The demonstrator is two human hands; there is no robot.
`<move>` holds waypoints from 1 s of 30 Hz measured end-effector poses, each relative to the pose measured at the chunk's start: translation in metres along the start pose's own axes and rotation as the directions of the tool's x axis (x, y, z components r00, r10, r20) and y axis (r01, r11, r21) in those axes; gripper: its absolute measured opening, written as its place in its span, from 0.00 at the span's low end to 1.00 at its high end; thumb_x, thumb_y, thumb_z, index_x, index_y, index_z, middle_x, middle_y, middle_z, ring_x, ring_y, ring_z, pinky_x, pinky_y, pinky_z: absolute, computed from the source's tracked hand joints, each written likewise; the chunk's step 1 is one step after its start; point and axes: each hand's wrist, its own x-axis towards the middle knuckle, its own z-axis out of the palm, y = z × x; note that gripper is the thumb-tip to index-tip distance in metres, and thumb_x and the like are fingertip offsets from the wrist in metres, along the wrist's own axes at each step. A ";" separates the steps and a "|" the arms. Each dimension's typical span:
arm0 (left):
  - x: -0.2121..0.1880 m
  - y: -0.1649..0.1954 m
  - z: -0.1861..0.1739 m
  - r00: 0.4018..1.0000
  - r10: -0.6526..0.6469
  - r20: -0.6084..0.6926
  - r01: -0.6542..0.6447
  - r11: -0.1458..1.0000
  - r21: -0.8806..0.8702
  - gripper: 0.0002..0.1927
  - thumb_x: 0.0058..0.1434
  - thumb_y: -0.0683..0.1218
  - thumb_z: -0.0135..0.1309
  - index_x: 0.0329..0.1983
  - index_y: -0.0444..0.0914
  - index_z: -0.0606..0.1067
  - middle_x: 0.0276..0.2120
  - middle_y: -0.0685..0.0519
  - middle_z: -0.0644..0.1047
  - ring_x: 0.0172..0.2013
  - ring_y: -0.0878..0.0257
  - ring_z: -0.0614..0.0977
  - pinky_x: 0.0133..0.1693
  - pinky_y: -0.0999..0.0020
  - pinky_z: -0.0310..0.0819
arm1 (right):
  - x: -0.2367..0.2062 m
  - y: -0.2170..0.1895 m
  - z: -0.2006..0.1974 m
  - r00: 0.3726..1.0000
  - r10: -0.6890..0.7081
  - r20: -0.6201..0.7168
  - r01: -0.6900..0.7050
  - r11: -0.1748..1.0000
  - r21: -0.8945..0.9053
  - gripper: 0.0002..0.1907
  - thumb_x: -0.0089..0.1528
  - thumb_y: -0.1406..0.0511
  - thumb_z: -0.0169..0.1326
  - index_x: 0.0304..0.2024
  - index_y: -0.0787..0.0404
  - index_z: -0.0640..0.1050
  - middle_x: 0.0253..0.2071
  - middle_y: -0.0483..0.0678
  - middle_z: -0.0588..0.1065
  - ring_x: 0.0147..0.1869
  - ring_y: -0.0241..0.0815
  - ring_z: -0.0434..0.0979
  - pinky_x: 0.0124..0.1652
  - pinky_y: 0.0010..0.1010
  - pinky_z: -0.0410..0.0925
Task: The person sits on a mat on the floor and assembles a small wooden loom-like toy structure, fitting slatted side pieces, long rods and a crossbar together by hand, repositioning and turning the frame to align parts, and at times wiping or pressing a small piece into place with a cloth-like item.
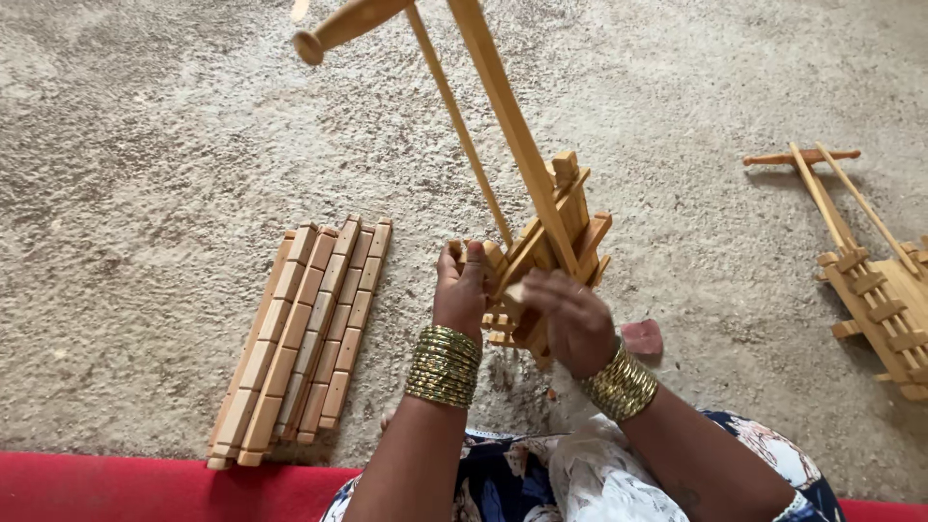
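Floor (145,116): grey-beige, rough-textured carpet or mat, filling nearly the whole view; a red strip (116,488) runs along its near edge.

Wooden frame assembly (556,227): pale wood, in hand at centre. A slatted base of short cross-pieces, with two long rails rising away toward the top of the view and ending in a turned round handle (338,24). It stands tilted off the floor, held at its lower end just before the person's lap.

Second wooden frame (884,290): same kind, apparently complete, lying flat on the floor at the right edge, well apart from the hands, partly cut off by the frame.

Notched wooden slats (304,333): a bundle of several long strips lying side by side on the floor, left of the hands and untouched.

Left hand (462,290): closed around the lower left edge of the assembly, steadying it; stacked gold bangles (443,365) at the wrist.

Right hand (570,314): blurred; fingers seem pinched on a small pale piece at the base, though whether they truly clamp it cannot be told.

Small reddish block (642,336): on the floor just beside the right wrist.

Step, as judged: fitting a small part into the base. Seating it would call for a firm hold by the left and an aligned press from the right.

Containers: none in view.
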 end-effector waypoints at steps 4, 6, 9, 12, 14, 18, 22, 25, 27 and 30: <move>-0.003 0.006 -0.003 1.000 -0.006 -0.012 0.005 0.999 -0.034 0.50 0.54 0.68 0.50 0.74 0.41 0.49 0.59 0.39 0.72 0.49 0.51 0.80 0.43 0.59 0.81 | 0.011 0.004 0.011 0.996 -0.025 -0.088 0.024 1.000 -0.006 0.11 0.69 0.72 0.44 0.46 0.61 0.79 0.48 0.53 0.80 0.55 0.49 0.82 0.54 0.40 0.78; -0.003 0.005 -0.004 1.000 0.004 -0.009 -0.004 0.998 -0.063 0.50 0.55 0.67 0.50 0.75 0.41 0.49 0.60 0.40 0.71 0.48 0.54 0.80 0.42 0.62 0.84 | 0.009 0.001 0.019 0.997 -0.068 -0.041 0.069 0.998 0.009 0.08 0.69 0.70 0.48 0.43 0.60 0.80 0.45 0.51 0.81 0.50 0.46 0.83 0.49 0.36 0.79; -0.002 0.001 -0.004 1.000 0.018 -0.015 -0.020 0.996 -0.086 0.48 0.58 0.66 0.52 0.75 0.41 0.49 0.58 0.44 0.71 0.48 0.56 0.80 0.43 0.64 0.82 | -0.007 -0.009 0.023 0.986 -0.110 0.128 0.120 0.990 -0.071 0.05 0.66 0.68 0.54 0.41 0.60 0.80 0.41 0.50 0.81 0.44 0.45 0.84 0.41 0.33 0.79; -0.001 -0.001 -0.003 0.999 0.022 0.027 -0.018 0.992 -0.122 0.46 0.56 0.65 0.53 0.72 0.40 0.54 0.50 0.43 0.74 0.42 0.57 0.79 0.39 0.61 0.81 | -0.024 -0.014 0.015 0.972 -0.092 0.216 0.128 0.979 -0.161 0.07 0.63 0.70 0.53 0.41 0.59 0.81 0.42 0.49 0.80 0.44 0.46 0.83 0.39 0.36 0.78; -0.003 -0.001 -0.002 1.000 0.011 0.019 -0.009 0.996 -0.090 0.46 0.56 0.65 0.53 0.72 0.41 0.54 0.49 0.45 0.76 0.42 0.58 0.79 0.39 0.61 0.81 | -0.028 -0.013 0.009 0.966 0.031 0.256 0.009 0.988 -0.157 0.05 0.64 0.70 0.53 0.37 0.58 0.80 0.42 0.49 0.81 0.42 0.43 0.84 0.36 0.33 0.78; -0.005 0.002 0.001 0.999 0.030 0.024 -0.029 0.999 -0.038 0.46 0.57 0.65 0.53 0.73 0.42 0.54 0.48 0.44 0.75 0.41 0.58 0.77 0.39 0.63 0.80 | -0.017 -0.003 0.002 0.999 -0.020 0.028 0.021 1.000 -0.012 0.07 0.65 0.69 0.51 0.42 0.59 0.80 0.42 0.49 0.81 0.43 0.45 0.83 0.40 0.34 0.76; -0.009 0.005 0.000 0.999 0.031 0.031 -0.030 0.999 -0.013 0.46 0.56 0.66 0.50 0.73 0.42 0.53 0.51 0.46 0.74 0.43 0.59 0.81 0.39 0.65 0.84 | -0.013 -0.001 0.005 0.994 -0.097 0.039 0.103 0.982 -0.158 0.09 0.67 0.66 0.51 0.48 0.58 0.79 0.45 0.49 0.80 0.49 0.47 0.83 0.48 0.39 0.77; -0.011 0.006 0.001 0.999 0.034 0.040 -0.035 0.999 0.007 0.47 0.56 0.67 0.50 0.73 0.42 0.53 0.52 0.43 0.74 0.43 0.57 0.80 0.39 0.62 0.83 | -0.022 -0.005 0.004 0.985 0.011 0.173 0.025 0.979 -0.203 0.10 0.64 0.64 0.55 0.47 0.57 0.80 0.43 0.49 0.81 0.43 0.45 0.82 0.42 0.36 0.77; -0.012 0.004 0.005 0.998 0.028 0.058 -0.026 0.999 -0.035 0.48 0.54 0.67 0.51 0.73 0.42 0.51 0.54 0.45 0.74 0.45 0.57 0.82 0.41 0.61 0.85 | -0.029 -0.005 0.002 0.961 0.113 0.253 -0.057 0.974 -0.218 0.12 0.62 0.64 0.56 0.47 0.58 0.81 0.40 0.49 0.80 0.39 0.45 0.81 0.38 0.36 0.76; -0.011 0.001 0.010 0.997 0.028 0.069 -0.028 1.000 -0.007 0.48 0.55 0.66 0.54 0.73 0.43 0.52 0.54 0.43 0.74 0.43 0.56 0.78 0.39 0.60 0.81 | -0.029 0.000 -0.004 0.963 0.161 0.214 -0.121 0.975 -0.187 0.10 0.63 0.68 0.54 0.46 0.62 0.81 0.39 0.50 0.79 0.34 0.42 0.80 0.33 0.33 0.77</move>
